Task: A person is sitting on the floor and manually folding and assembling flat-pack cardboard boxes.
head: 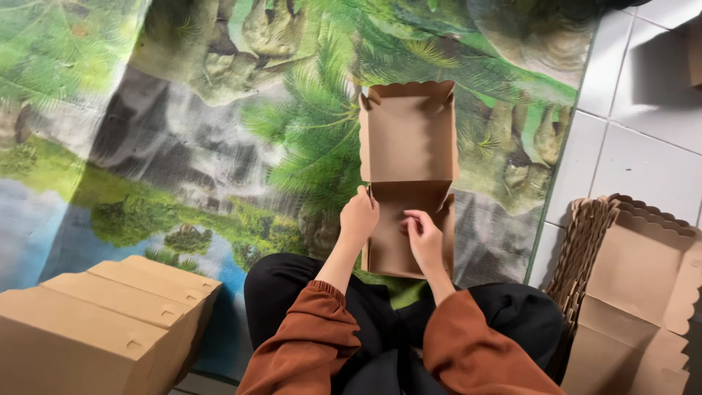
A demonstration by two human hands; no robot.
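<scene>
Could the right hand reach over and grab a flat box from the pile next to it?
Probably yes. The right hand rests inside the open box, and the pile of flat boxes lies close on that side, with nothing between them.

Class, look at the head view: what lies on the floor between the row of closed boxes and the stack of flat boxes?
The seated person's legs, between closed boxes and flat stack.
</scene>
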